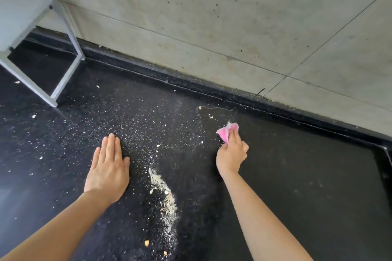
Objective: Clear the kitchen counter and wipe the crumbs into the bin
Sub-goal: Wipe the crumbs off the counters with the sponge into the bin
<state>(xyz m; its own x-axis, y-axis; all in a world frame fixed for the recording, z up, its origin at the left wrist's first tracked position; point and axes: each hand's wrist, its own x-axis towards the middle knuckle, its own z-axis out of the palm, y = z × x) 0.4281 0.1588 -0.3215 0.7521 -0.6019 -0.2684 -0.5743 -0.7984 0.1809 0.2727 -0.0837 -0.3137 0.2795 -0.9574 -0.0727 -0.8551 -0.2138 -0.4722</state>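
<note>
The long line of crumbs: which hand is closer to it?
Left. The left hand lies flat just left of the crumb line; the right hand, holding the pink cloth, is farther off to its right.

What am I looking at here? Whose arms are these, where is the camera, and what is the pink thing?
There is no machine here. These are a person's two bare arms, seen by a single wide-angle camera worn on the head, looking forward and down. The left hand lies flat, fingers straight, on a black counter. The right hand grips a crumpled pink cloth against the counter, nearer the grey wall. Pale crumbs are scattered between the hands, with a thicker line of them running toward the viewer. A white metal frame stands at the far left.
</note>
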